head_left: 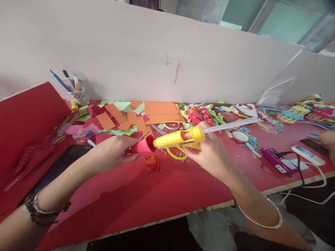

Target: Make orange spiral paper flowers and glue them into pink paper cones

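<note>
My right hand (209, 150) is wrapped round a yellow glue gun (180, 138), its nozzle pointing left. A long clear glue stick (231, 124) juts out of its back end. In my left hand (113, 153) is a piece of red paper (143, 145), bent over, with the nozzle at its right edge; whether they touch I cannot tell. Just below the nozzle, an orange curled paper piece (152, 163) rests on the red table. Behind the gun lie scissors with yellow handles (177, 155), partly hidden by it.
Orange paper strips (112, 116) and green scraps lie along the back, beside colourful paper flowers (195, 115). A pen cup (80, 96) stands back left near a dark tablet (65, 167). On the right sit a purple power strip (280, 161) with cables and another person's hand (328, 138).
</note>
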`<state>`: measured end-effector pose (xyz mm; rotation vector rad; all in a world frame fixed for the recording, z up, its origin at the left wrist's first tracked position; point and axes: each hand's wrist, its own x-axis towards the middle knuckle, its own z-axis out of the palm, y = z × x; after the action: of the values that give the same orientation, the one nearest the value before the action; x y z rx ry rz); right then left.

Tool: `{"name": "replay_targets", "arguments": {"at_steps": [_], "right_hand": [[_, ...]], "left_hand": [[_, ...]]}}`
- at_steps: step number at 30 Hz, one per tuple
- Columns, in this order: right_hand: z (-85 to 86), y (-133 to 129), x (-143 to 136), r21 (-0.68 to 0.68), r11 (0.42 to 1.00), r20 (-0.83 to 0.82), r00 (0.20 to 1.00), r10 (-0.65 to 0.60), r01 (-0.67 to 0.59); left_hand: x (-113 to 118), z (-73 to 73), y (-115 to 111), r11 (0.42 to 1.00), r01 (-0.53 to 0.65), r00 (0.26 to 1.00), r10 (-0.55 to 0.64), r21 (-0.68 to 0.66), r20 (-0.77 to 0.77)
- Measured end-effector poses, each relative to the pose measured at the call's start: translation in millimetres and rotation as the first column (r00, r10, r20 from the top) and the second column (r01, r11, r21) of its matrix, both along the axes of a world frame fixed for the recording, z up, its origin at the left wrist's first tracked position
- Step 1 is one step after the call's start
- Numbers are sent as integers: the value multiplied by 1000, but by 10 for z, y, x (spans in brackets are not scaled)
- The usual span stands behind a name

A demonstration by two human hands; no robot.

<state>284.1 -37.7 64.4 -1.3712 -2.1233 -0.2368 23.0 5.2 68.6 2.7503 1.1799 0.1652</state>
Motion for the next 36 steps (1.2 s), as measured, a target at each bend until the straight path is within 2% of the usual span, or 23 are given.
{"name": "replay_targets", "arguments": {"at_steps": [11, 18, 26, 31, 34, 36], "right_hand": [[34, 6, 7, 12, 999, 97, 995, -37, 36], [46, -7, 9, 12, 1000, 76, 997, -9, 8], [52, -24, 10, -7, 1000, 41, 999, 15, -15], [63, -41, -3, -26, 1000, 44, 999, 19, -18], [77, -52, -26, -43, 999, 36, 999, 8, -7], [82, -61, -40, -62, 998, 12, 1000, 3, -2]], "left_hand": [[-57, -40, 12, 996, -37, 999, 36, -75, -14], [-59, -44, 6, 988, 17, 999, -13, -156, 30], [-66, -35, 18, 982, 61, 998, -54, -181, 45], [-85, -74, 35, 995, 57, 995, -51, -84, 80], [-100, -124, 38, 992, 60, 993, -70, 109, 94], [-114, -167, 39, 957, 71, 987, -107, 280, 116]]}}
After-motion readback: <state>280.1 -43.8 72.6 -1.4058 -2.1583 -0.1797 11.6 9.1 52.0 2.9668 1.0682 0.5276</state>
